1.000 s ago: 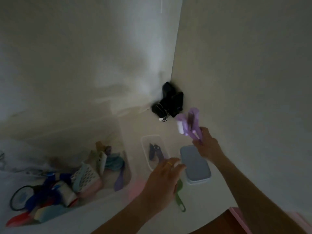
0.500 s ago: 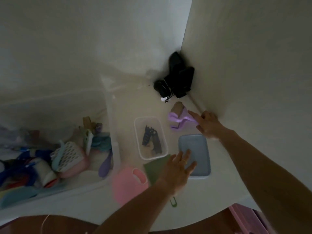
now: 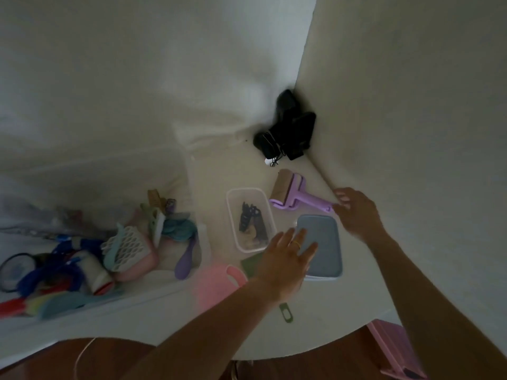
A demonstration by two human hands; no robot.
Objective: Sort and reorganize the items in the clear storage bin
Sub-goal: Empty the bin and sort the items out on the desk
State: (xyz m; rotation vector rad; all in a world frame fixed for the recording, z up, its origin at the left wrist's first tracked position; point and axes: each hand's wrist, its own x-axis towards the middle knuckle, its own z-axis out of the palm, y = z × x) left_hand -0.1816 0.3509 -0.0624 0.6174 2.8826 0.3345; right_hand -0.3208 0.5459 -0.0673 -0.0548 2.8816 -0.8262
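The clear storage bin (image 3: 192,171) stands at the left, full of mixed items: a white lattice piece (image 3: 126,249), a purple spoon (image 3: 185,260), blue and red things. A purple lint roller (image 3: 295,194) lies on the white surface near the wall. My right hand (image 3: 355,212) hovers at its handle end, fingers loose, holding nothing. My left hand (image 3: 285,256) is spread flat over the edge of a grey-blue lid (image 3: 325,242). A small clear container (image 3: 248,219) with dark clips sits between bin and lid.
Black items (image 3: 288,127) are piled in the wall corner. A pink round object (image 3: 216,283) and a green handled tool (image 3: 285,314) lie under my left forearm. A pink box (image 3: 395,349) sits at the lower right, beyond the table's front edge.
My right hand carried the lint roller down, laid it on the surface and let go. My left hand slid forward onto the lid.
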